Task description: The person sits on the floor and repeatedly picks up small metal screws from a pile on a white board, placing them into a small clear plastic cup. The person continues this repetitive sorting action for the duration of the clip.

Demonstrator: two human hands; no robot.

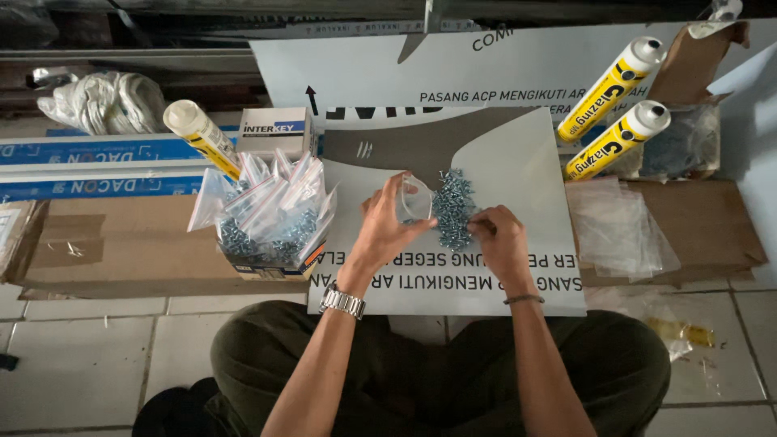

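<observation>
The left hand [387,231] holds a small clear plastic bag [416,198] by its mouth, its grip closed on the edge with thumb and fingers so the opening faces the pile of silvery screws [453,212]. The right hand [498,241] rests at the pile's right edge, fingertips pinched together among the screws; whether it has any in its grip I cannot tell. The pile lies on a white printed sheet [526,162] spread on the floor in front of the seated person's knees.

To do this well, I judge the bag mouth should stay wide and low, just beside the pile, so screws drop in and do not scatter. Small pinches look safer than big scoops.

To the left, a cardboard box [271,263] stands crowded with filled bags [275,198], and 2 yellow sealant tubes [615,113] lie at upper right
</observation>
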